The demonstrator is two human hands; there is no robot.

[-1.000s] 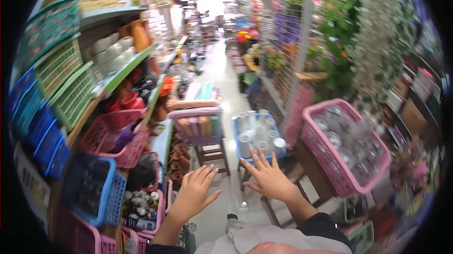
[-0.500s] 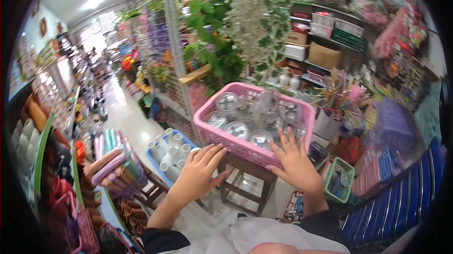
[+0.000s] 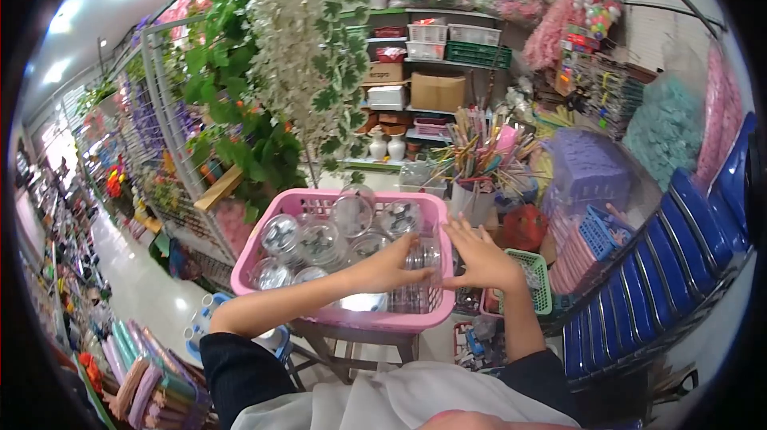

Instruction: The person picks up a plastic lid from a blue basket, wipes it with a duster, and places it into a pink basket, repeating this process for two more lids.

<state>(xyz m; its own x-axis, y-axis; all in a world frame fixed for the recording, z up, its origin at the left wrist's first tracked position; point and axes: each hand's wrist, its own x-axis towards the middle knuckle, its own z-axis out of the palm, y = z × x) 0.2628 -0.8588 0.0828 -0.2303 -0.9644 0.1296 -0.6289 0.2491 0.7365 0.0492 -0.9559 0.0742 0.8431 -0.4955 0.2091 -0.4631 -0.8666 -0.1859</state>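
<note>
A pink plastic basket point(image 3: 276, 306) stands on a wooden stool point(image 3: 319, 342) in front of me. It holds several stacks of clear round plastic pieces point(image 3: 318, 242), some with shiny, silvery faces. My left hand point(image 3: 390, 268) reaches across the basket, thumb and fingers apart, beside a stack of clear pieces point(image 3: 411, 290) lying on its side near the right wall. Whether it touches that stack is hard to see. My right hand point(image 3: 483, 258) is spread open just outside the basket's right rim, with nothing in it.
Stacked blue chairs point(image 3: 639, 278) rise on the right. A green basket point(image 3: 537, 274) sits on the floor beside a bunch of thin sticks point(image 3: 487, 154). Hanging vines point(image 3: 296, 46) and a wire rack point(image 3: 172, 142) stand at the left; shelves with boxes point(image 3: 438, 90) line the back.
My view has turned to the right. My left hand has moved from the basket's near side to over its right end; my right hand has shifted from the near rim to outside the right rim.
</note>
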